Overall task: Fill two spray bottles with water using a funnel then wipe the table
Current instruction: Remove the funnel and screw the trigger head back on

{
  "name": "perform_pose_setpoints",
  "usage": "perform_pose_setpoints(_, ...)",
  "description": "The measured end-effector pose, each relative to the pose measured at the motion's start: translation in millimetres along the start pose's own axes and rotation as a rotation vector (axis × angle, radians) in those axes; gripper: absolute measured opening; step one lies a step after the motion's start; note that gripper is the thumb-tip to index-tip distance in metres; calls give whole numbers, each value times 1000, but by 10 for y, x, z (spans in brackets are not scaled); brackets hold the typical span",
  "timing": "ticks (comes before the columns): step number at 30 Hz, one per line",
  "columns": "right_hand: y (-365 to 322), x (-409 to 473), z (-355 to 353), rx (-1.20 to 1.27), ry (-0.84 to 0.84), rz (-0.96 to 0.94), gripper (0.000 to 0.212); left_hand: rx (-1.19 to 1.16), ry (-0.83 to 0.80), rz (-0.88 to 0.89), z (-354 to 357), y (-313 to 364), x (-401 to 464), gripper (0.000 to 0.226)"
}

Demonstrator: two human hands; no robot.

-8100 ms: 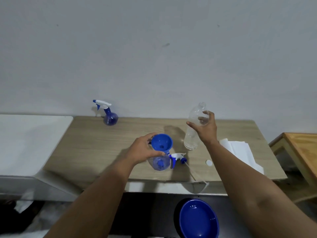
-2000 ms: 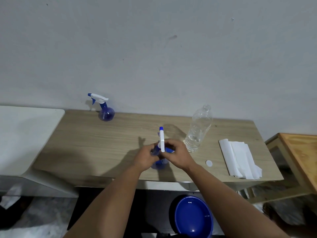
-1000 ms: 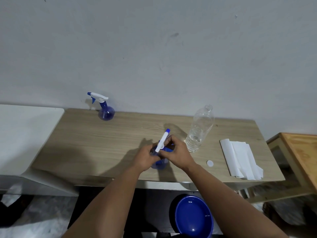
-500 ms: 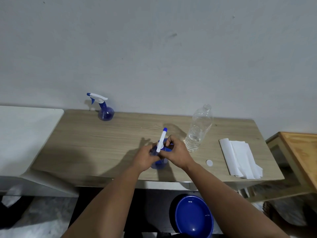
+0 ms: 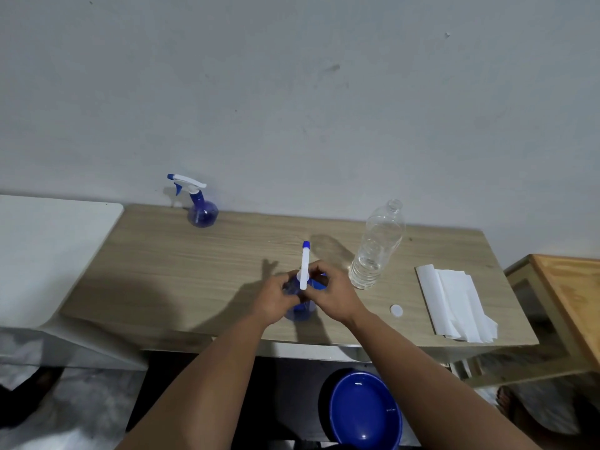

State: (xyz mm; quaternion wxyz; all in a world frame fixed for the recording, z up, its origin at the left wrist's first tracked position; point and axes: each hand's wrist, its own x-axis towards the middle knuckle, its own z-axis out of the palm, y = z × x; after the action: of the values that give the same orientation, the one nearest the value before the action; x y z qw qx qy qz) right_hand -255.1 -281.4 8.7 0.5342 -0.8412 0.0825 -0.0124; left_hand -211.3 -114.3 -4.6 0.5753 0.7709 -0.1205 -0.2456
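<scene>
Since half a second ago, only the spray head [image 5: 304, 266] has swung upright. Both hands, left hand [image 5: 275, 298] and right hand [image 5: 331, 297], fingers clamped on the near spray bottle [image 5: 300, 311] low centre, are probably screwing it shut. Next: wipe the table [image 5: 181, 271] with the tissues [image 5: 454, 303] at right.

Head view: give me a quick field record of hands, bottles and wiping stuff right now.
left hand: grips near spray bottle
right hand: grips its trigger head
far spray bottle: upright by wall, head on
water bottle: upright, uncapped, little water left
cap: lying on table
tissues: stacked, right end of table
</scene>
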Motion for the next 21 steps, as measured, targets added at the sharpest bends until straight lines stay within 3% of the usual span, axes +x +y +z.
perform_pose_setpoints(4,-67,-11,46,-17,57,45,36,4,-3,5,10,-44,12,47)
perform_pose_setpoints(8,-44,-53,14,-17,-12,-9,31,7,11,-18,13,-45,11,48)
perform_pose_setpoints(12,-64,-34,39,30,59,52,32,33,26,-11,12,-63,5,45)
perform_pose_setpoints(17,-34,-84,39,21,32,-29,29,32,23,-15,6,-68,8,44)
perform_pose_setpoints(21,-68,-51,90,58,89,46,25,50,50,-35,23,-57,5,43)
